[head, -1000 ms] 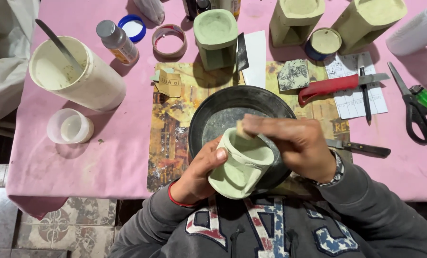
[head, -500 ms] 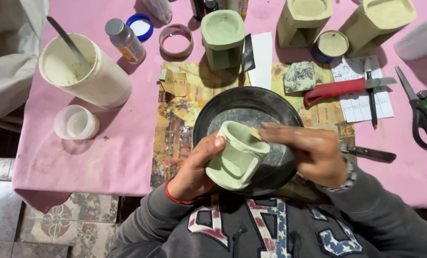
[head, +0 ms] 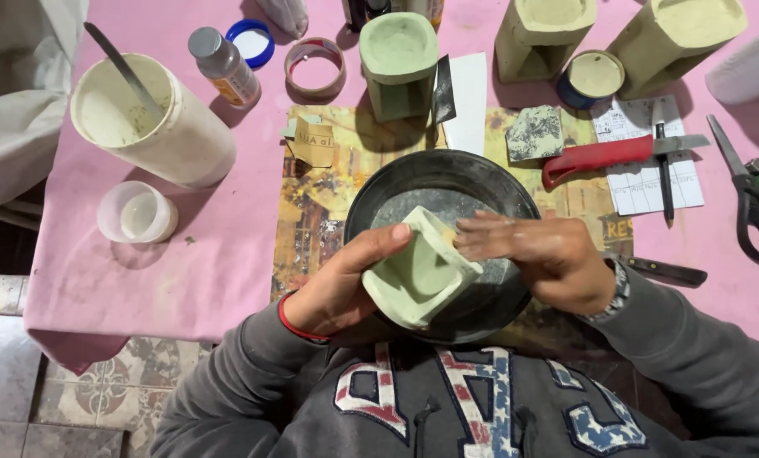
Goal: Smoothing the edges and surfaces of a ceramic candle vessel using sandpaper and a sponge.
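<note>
Left hand (head: 337, 293) clamps pale-green square cast pot (head: 420, 273), now tilted further over black round pan (head: 379, 191); right hand (head: 549, 259) fingers (head: 481, 246) pressed together, rubbing its rim (1 pot).

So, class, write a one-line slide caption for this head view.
Left hand holds a pale green square pot over a dark pan while right hand touches its rim.

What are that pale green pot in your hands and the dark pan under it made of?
The pale green pot looks like cast plaster or cement: thick walls, matte chalky surface. The dark pan seems metal, with a thin rim, dull sheen and grey dust inside.
</note>
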